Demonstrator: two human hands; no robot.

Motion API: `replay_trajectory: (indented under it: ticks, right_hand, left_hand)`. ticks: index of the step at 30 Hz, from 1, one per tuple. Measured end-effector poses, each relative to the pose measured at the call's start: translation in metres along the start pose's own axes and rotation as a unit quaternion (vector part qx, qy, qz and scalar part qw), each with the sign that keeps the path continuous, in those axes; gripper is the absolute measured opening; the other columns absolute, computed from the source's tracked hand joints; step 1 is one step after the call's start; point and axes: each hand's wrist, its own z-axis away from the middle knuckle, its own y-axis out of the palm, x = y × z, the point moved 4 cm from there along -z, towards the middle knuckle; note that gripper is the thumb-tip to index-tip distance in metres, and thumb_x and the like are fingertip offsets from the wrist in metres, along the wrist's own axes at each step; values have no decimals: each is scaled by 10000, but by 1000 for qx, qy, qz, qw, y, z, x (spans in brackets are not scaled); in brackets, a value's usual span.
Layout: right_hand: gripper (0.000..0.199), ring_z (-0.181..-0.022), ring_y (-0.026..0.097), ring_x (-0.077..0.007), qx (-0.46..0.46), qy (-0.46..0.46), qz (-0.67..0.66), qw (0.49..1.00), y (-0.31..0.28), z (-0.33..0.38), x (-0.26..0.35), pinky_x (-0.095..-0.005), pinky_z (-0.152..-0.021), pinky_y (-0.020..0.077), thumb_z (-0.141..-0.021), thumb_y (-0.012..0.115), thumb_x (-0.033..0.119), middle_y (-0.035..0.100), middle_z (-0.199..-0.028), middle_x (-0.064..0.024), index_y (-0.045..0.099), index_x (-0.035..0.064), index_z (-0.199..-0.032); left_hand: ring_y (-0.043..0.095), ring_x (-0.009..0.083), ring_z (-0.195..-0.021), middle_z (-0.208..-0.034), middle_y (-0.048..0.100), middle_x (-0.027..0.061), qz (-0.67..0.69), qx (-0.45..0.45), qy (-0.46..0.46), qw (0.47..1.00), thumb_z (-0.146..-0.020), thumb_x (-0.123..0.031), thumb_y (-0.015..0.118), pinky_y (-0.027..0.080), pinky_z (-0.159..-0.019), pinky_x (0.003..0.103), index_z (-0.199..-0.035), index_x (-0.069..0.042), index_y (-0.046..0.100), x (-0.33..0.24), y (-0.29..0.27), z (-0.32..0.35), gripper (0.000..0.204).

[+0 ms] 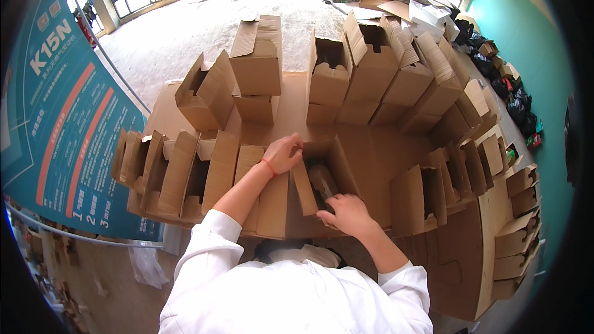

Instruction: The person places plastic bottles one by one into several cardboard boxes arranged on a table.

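In front of me on the table an open brown cardboard box point(346, 170) has its flap up on the left side. A clear, shiny object, perhaps a plastic bottle point(322, 184), lies inside it; its full shape is hidden by the box walls. My left hand point(284, 153), with a red cord at the wrist, curls its fingers at the far left edge of this box. At the near right edge, my right hand point(348, 213) is bent with thumb and fingers around the cardboard. Part of its fingertips is hidden.
Closed cartons point(257, 182) and several open boxes point(201, 170) stand at the left. A row of tall open boxes point(371, 65) lines the back, with more boxes point(417, 201) at the right. A blue banner point(74, 124) stands left of the table point(291, 108).
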Motion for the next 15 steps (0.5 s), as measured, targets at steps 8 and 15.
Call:
replay_trajectory:
  ticks: [8,15]
  right_hand:
    - [727,-1299,393,-332,-232,-40,-11,972,-27,34,-17,-423,-1096,316,-656,812,128,422,-1385,-176,495,60,-1307]
    - [883,-1322,354,-368,-294,-7,-167,941,8,14,-15,-405,-1080,340,-715,741,48,387,-1417,-186,270,95,-1460]
  left_hand:
    - [591,305,-1005,-1042,653,132,-84,143,41,985,-945,-309,475,452,-914,405,-1205,-67,550,-7,2,-13,363]
    - [501,368,-1147,-1239,547,199,-124,53,70,988,-951,-401,453,402,-981,420,-1354,-96,454,-39,41,-35,506]
